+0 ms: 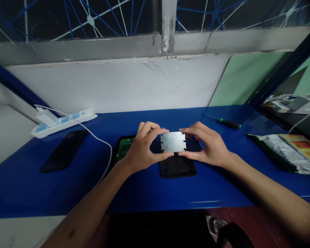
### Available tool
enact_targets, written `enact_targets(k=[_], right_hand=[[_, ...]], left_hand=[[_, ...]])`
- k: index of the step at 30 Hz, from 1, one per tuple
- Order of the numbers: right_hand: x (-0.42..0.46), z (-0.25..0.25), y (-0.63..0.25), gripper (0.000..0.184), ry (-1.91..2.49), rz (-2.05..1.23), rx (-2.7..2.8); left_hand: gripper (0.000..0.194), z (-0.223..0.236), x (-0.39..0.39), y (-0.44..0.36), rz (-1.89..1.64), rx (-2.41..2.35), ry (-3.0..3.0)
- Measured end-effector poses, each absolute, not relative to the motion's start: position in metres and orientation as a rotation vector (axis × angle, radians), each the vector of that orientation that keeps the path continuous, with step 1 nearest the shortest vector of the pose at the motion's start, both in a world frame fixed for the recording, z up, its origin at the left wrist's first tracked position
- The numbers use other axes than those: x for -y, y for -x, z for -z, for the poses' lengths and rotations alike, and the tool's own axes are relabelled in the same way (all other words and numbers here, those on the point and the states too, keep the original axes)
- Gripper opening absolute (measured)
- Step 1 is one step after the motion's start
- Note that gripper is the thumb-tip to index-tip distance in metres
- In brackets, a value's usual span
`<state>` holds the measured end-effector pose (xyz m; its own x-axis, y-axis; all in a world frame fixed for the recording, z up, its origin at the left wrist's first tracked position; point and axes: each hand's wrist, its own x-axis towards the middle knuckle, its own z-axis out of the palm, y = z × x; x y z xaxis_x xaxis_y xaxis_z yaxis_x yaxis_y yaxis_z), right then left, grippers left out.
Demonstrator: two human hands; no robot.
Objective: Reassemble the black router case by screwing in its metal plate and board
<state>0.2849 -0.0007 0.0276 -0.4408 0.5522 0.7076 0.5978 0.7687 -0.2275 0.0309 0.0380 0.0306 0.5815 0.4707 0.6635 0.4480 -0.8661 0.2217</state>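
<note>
Between my two hands is a small silver metal plate (173, 142) with notches along its left and right edges. My left hand (146, 146) pinches its left side between thumb and fingers. On the right side, my right hand (206, 143) grips it the same way. Below the plate lies a black plastic casing (178, 168) on the blue table, partly covered by the plate and hands. Behind my left hand is a green circuit board (124, 146) in a dark frame, half hidden. A red-handled tool (196, 139) shows in part beside my right hand.
A screwdriver (229, 123) lies at the back right of the blue table (142, 193). Shiny packets (286, 151) rest at the right. On the left are a black phone (64, 151), a white power strip (64, 122) and a white cable (103, 141).
</note>
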Motion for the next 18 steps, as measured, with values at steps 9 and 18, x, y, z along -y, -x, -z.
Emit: enact_targets(k=[9, 18], right_hand=[[-0.0002, -0.0279, -0.285, 0.057, 0.867, 0.061, 2.149], [-0.0008, -0.0266, -0.2859, 0.057, 0.888, 0.055, 2.167]], left_hand=[[0.053, -0.0307, -0.0379, -0.0313, -1.169, -0.81, -2.787], [0.053, -0.0291, -0.0389, -0.0317, -1.17, -0.796, -2.795]])
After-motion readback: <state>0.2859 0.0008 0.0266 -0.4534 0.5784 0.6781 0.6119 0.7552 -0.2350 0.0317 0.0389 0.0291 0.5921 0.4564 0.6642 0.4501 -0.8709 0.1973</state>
